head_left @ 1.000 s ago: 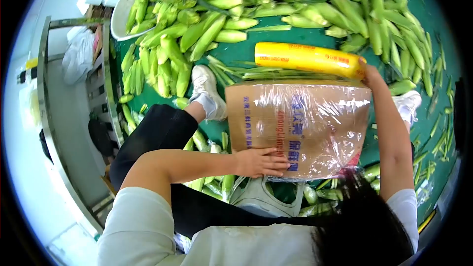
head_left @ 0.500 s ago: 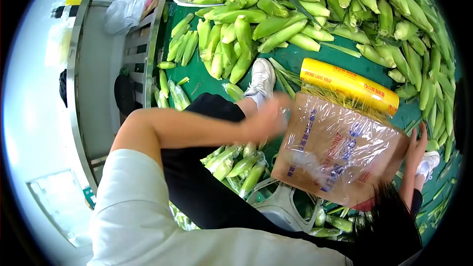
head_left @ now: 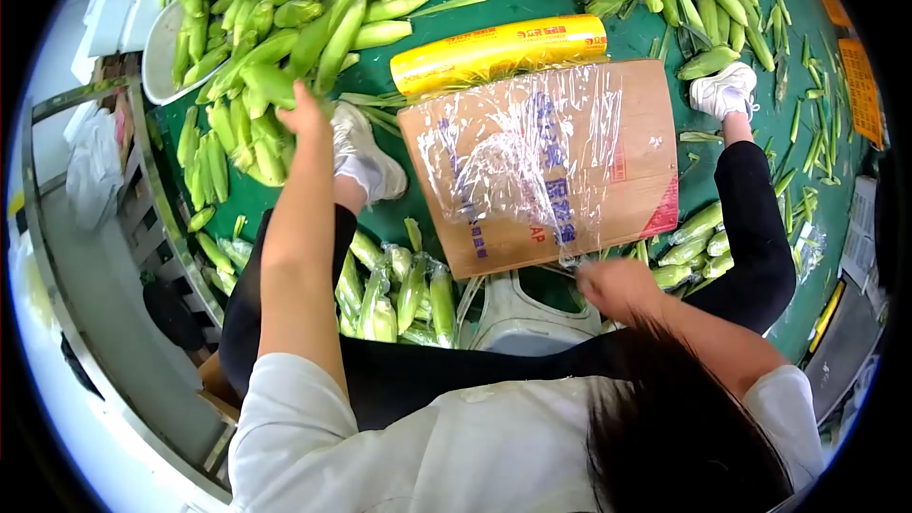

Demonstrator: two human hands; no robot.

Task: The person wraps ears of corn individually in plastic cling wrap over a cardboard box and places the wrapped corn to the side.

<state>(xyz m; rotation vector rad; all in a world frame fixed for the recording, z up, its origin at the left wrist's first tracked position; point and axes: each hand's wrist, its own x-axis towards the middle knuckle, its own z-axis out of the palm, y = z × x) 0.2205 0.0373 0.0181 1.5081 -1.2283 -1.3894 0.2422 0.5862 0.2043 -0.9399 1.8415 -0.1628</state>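
My left hand (head_left: 306, 114) reaches to the corn pile, its fingers closed on the end of a green ear of corn (head_left: 270, 85) in its husk. At the near edge of the cardboard box (head_left: 646, 166), my right hand (head_left: 617, 289) is a fist, holding gathered clear plastic wrap (head_left: 518, 161). The film lies wrinkled over the box top and narrows toward that fist. Along the box's far side lies a yellow roll of wrap (head_left: 499, 49).
A white basin (head_left: 160, 71) holds corn at the far left. Wrapped ears (head_left: 408, 294) lie before a grey plastic stool (head_left: 522, 318). More wrapped corn (head_left: 693, 252) sits at right. Loose husk leaves litter the green floor (head_left: 760, 171).
The view has turned. My left hand has moved from beside the box out to the corn pile. My right hand has left the box's right side and closed at its near edge.
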